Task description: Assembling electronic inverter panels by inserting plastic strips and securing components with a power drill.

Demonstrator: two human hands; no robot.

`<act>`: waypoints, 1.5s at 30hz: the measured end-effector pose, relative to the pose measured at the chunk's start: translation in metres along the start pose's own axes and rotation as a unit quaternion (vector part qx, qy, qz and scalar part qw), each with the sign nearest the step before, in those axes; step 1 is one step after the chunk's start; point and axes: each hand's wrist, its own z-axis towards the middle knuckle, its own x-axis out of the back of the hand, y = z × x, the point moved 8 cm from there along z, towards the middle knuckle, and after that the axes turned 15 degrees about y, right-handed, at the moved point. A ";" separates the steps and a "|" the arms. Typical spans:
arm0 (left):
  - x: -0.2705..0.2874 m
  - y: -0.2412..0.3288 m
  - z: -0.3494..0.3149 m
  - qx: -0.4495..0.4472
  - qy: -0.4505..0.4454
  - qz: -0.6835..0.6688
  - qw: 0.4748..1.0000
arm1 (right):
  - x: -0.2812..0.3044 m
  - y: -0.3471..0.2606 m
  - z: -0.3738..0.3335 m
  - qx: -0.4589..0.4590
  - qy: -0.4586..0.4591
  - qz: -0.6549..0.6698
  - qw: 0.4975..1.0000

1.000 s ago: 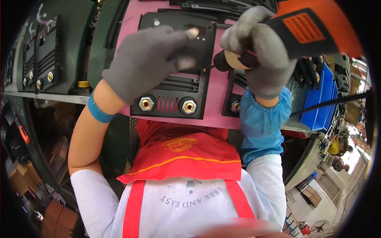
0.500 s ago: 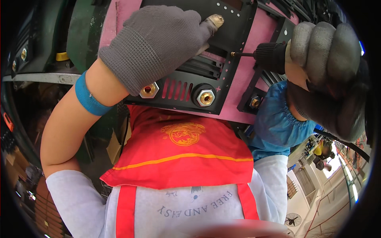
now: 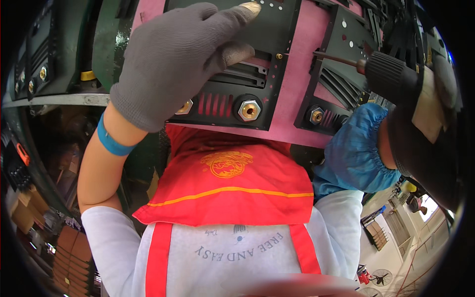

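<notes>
My left hand [image 3: 170, 64], in a grey knit glove, lies across a black metal panel [image 3: 272, 106]. Its index finger stretches toward the panel's far part, the thumb sticks out to the right, and nothing shows between them. A small brass screw [image 3: 279, 56] stands at the panel's right edge. My right hand [image 3: 443, 81], gloved and partly lost in the dark rim, grips a black power screwdriver [image 3: 386, 69]. Its long bit points left, apart from the screw, above a second black panel [image 3: 341, 44]. A brass fitting with a hex nut [image 3: 249, 110] sits in the first panel's near corner.
Pink sheeting [image 3: 302, 64] covers the work surface under the panels. More black panels with brass fittings [image 3: 43, 73] stand at the far left, by a metal rail [image 3: 59, 99]. My red apron [image 3: 227, 193] meets the surface's near edge.
The screwdriver has moved right, its bit coming away from the brass screw at the panel's edge. My left hand has shifted slightly left, with thumb and index finger now spread wider.
</notes>
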 end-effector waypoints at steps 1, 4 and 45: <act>0.007 -0.002 0.000 0.057 0.026 -0.048 0.997 | -0.003 -0.002 -0.001 0.004 -0.006 -0.005 1.000; -0.007 0.019 -0.004 0.067 -0.050 -0.060 0.995 | -0.020 -0.004 -0.005 0.018 -0.014 -0.030 0.999; -0.032 0.031 0.010 0.063 -0.103 0.050 0.991 | -0.006 -0.006 0.003 -0.056 0.217 0.175 0.959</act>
